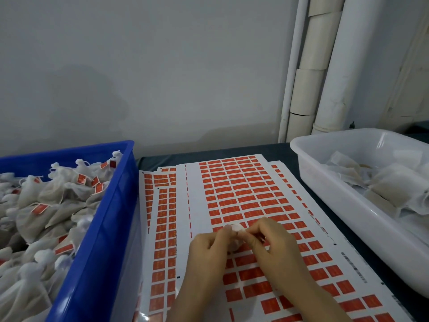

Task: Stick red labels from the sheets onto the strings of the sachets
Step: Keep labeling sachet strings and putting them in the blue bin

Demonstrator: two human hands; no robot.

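Low in the middle of the frame, the left hand (209, 248) and right hand (276, 245) meet fingertip to fingertip. Both have curled fingers pinching a small white gauze sachet (237, 228) just above the white sheets of red rectangular labels (239, 187). Whether a label is already between the fingers cannot be told, and the string cannot be made out.

The sachet looks light, soft and easily crushed, and its string is probably thin and limp. The best hold is likely at the gathered neck, with the string kept taut close to the fingertips so a label can fold round it. The labels are probably thin and tacky and apt to cling to skin. The puffed white top points towards the upper edge of the frame. The body is mostly hidden behind the fingers, so its long axis is uncertain.

The sheets lie overlapped on the dark worktop (174, 156), their long axis running from lower right up towards the centre. At left, a blue plastic crate (111, 205) holds tagged white sachets (46, 205). At right, a translucent white plastic tub (325, 182) holds flat untagged sachets (394, 182).
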